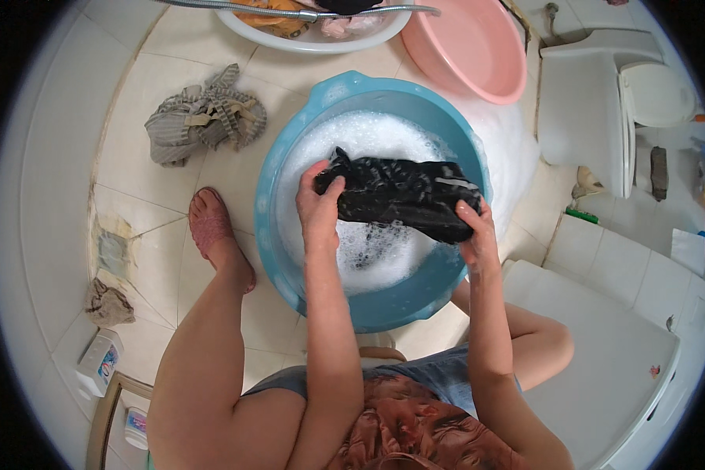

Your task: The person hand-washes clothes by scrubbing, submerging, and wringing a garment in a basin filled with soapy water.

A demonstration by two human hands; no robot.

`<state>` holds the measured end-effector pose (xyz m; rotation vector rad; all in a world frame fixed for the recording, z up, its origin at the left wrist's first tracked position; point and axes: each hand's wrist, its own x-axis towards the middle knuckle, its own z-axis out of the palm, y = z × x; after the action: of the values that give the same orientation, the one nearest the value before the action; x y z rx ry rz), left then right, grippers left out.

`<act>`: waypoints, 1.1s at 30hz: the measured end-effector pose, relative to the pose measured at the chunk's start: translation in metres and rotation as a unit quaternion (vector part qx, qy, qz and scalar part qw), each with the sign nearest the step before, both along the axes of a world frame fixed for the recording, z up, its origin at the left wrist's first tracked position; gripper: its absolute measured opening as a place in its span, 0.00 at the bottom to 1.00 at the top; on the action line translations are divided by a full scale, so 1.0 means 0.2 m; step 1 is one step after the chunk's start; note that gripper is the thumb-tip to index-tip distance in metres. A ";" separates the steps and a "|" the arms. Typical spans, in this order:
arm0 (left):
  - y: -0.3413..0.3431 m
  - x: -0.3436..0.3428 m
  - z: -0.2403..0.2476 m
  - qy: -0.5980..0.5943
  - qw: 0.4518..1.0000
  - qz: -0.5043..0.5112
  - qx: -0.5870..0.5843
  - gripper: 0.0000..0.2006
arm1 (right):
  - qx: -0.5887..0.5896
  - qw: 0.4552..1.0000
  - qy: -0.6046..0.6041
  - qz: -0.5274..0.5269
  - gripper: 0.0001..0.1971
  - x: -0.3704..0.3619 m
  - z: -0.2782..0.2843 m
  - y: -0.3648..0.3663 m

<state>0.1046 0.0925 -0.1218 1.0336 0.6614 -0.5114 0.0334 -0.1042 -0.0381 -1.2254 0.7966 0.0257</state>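
A black cloth (399,188), wet-looking and creased, is gathered into a long bundle and held at both ends over a blue basin (403,304). It is stretched from left to right, the right end tilted slightly nearer the wearer; a small peak is raised at the left end, and white streaks are seen toward the right. The round basin is partly filled with white suds (368,133), broken by darker bubbles on the cloth's near side.
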 end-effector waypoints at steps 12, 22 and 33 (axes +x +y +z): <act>-0.12 -0.11 -0.17 -0.042 0.823 -0.380 0.419 0.20 | -0.481 0.662 0.011 0.575 0.22 0.08 -0.76 0.24; -0.38 -0.22 -0.28 0.042 0.975 -0.019 0.218 0.26 | -0.050 0.997 0.020 0.050 0.16 -0.08 -0.79 0.13; -0.33 -0.19 -0.05 0.193 0.968 0.067 -0.147 0.17 | -0.469 0.869 0.091 0.126 0.10 0.17 -0.26 0.40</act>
<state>0.0659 0.0272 -0.1313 0.6080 0.9621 -0.6776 0.0668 -0.0248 -0.0895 -2.2814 0.8265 -0.0393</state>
